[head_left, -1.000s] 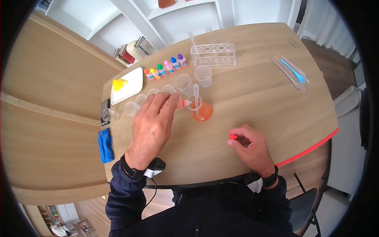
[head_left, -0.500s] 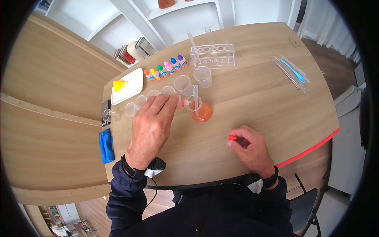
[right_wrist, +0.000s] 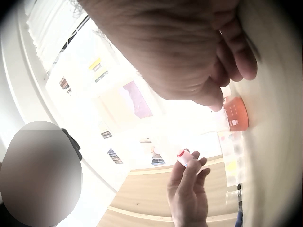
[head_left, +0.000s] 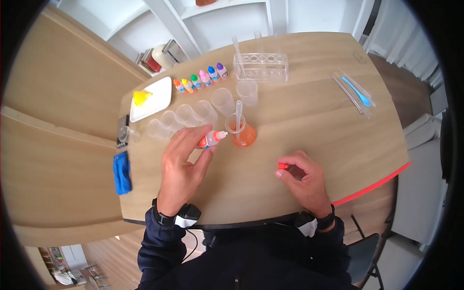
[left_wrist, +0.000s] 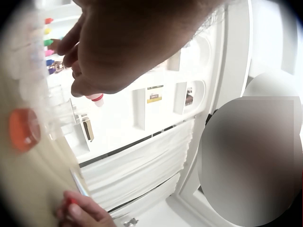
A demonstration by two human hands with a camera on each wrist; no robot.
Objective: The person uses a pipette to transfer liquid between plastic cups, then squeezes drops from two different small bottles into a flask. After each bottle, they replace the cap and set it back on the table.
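Observation:
In the head view my left hand (head_left: 180,166) pinches a small dropper bottle (head_left: 210,140) between thumb and fingers. The bottle has a red band below its pale nozzle, which tilts up to the right. Just beyond that nozzle stands a conical flask (head_left: 245,137) with orange liquid in its base. A clear plastic pipette (head_left: 239,114) leans in the flask's neck. Lower right, my right hand (head_left: 308,182) pinches a small red cap (head_left: 282,166) between thumb and forefinger, over the table. The right wrist view also shows the bottle (right_wrist: 185,158) in my left fingers.
Several clear cups (head_left: 185,115) line up behind my left hand. Farther back are colored dropper bottles (head_left: 204,78) and a test tube rack (head_left: 263,73). At left lie a white tray (head_left: 161,102) with a yellow funnel (head_left: 141,98), and a blue cloth (head_left: 122,173). A blue spoon (head_left: 356,91) lies right.
My left hand has drawn the bottle left from over the flask's mouth and turned it so its nozzle points upward. My right hand still holds the cap in nearly the same place.

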